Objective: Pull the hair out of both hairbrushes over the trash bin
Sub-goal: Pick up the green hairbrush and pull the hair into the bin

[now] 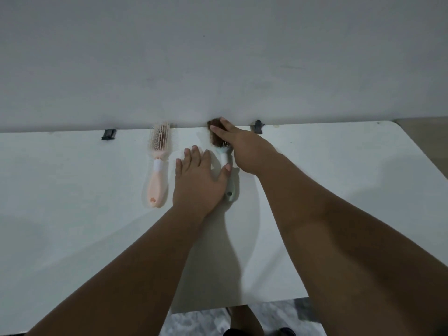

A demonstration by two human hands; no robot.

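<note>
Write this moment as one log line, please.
left hand: on green hairbrush handle | right hand: on hair clump | pink hairbrush: on table

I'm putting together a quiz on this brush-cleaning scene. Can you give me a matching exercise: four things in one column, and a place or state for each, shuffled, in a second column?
Column one:
1. pink hairbrush
2. green hairbrush
3. left hand
4. right hand

Column two:
A. fingers on the brown hair clump
B. lies untouched, left of both hands
C. thumb across a brush handle
D. head bears a clump of hair

Pairs: 1-B; 2-D; 3-C; 4-A
</note>
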